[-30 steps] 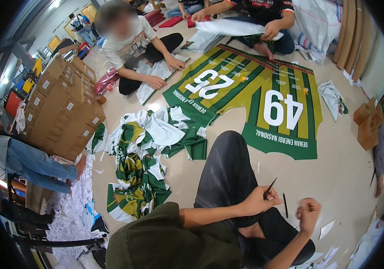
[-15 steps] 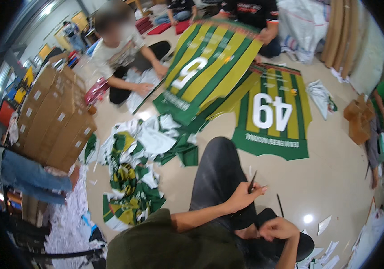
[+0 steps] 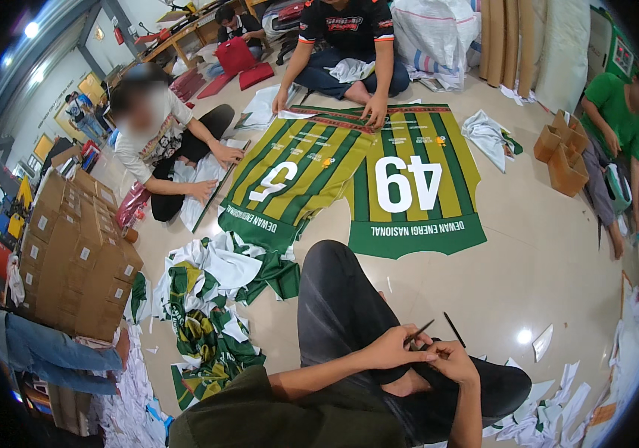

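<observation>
My left hand [image 3: 394, 349] is closed around a slim dark pointed tool [image 3: 419, 331], its tip sticking up; its exact kind is not clear. My right hand [image 3: 455, 363] meets the left above my crossed legs, fingers curled and pinched together; what they hold is hidden. A thin dark stick [image 3: 454, 329] shows just beyond the right hand, and I cannot tell whether it touches the fingers. Ahead on the floor lie two green-and-yellow striped jersey panels [image 3: 416, 224] [image 3: 254, 228] with white numbers. A person's hand [image 3: 374, 112] presses on their far edge.
Green, yellow and white fabric scraps [image 3: 215, 328] are heaped at my left, near stacked cardboard boxes [image 3: 77, 261]. A person in a white shirt [image 3: 157, 131] sits by the left panel. White offcuts [image 3: 551, 411] lie at lower right. Brown cardboard holders [image 3: 564, 153] stand far right.
The left panel, held up and tilted before, now lies flat beside the other. My right hand has come up to meet my left. My view has shifted, showing more of the far side.
</observation>
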`<state>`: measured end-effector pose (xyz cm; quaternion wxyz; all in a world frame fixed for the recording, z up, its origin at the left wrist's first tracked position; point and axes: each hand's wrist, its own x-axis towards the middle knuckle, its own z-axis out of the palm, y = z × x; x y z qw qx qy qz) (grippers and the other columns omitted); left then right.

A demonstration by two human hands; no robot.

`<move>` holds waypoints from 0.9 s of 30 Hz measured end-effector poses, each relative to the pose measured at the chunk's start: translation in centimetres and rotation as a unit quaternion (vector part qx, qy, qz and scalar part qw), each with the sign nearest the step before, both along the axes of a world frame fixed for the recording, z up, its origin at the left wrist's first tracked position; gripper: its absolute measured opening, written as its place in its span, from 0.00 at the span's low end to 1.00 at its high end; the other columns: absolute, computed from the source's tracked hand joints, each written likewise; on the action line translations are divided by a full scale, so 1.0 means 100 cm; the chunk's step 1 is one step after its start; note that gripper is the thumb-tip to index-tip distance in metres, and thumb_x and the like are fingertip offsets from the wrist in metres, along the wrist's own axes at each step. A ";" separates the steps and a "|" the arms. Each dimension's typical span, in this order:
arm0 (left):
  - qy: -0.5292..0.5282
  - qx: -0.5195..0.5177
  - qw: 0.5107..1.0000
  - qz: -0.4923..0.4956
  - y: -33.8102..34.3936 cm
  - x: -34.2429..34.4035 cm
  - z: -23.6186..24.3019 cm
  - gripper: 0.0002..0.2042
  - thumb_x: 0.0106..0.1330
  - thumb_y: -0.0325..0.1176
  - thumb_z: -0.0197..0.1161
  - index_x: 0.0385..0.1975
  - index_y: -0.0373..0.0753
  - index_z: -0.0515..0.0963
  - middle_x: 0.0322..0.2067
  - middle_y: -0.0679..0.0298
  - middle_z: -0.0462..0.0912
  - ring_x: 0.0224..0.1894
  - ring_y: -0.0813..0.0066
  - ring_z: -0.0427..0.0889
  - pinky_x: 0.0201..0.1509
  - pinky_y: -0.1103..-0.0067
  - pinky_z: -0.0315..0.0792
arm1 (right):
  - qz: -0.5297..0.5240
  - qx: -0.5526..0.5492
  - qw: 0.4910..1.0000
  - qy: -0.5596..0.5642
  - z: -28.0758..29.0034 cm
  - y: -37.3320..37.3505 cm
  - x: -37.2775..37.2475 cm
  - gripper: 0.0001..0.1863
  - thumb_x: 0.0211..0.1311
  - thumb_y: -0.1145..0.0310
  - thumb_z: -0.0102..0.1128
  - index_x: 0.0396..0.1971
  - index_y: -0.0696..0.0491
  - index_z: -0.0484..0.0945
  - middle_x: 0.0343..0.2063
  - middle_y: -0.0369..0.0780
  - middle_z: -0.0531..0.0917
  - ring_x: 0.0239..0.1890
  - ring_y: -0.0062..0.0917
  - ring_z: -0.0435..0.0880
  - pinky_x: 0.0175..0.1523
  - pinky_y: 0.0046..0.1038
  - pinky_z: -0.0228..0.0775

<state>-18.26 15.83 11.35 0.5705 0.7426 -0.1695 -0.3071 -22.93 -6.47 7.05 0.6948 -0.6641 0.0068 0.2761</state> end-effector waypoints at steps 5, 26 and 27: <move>0.015 -0.007 1.000 0.016 -0.007 -0.006 -0.012 0.15 0.65 0.41 0.70 0.39 0.34 0.83 0.31 0.66 0.83 0.33 0.80 0.73 0.38 0.78 0.68 | -0.025 -0.017 0.999 -0.019 -0.028 -0.002 -0.004 0.13 0.61 0.63 0.72 0.25 0.57 0.81 0.22 0.28 0.77 0.27 0.11 0.70 0.32 0.18 0.62; 0.152 -0.094 0.967 -0.181 -0.036 0.010 0.000 0.13 0.63 0.38 0.72 0.44 0.41 0.86 0.29 0.72 0.81 0.36 0.83 0.73 0.41 0.81 0.64 | 0.043 0.233 0.969 -0.071 -0.046 -0.027 -0.009 0.18 0.53 0.64 0.78 0.37 0.62 0.85 0.33 0.36 0.86 0.38 0.17 0.80 0.44 0.23 0.72; 0.148 -0.095 0.967 -0.182 -0.036 0.011 0.001 0.12 0.63 0.38 0.72 0.44 0.41 0.86 0.29 0.72 0.80 0.36 0.83 0.72 0.41 0.81 0.64 | 0.045 0.238 0.967 -0.077 -0.045 -0.027 -0.008 0.18 0.54 0.65 0.78 0.38 0.62 0.85 0.34 0.37 0.86 0.39 0.18 0.81 0.45 0.23 0.73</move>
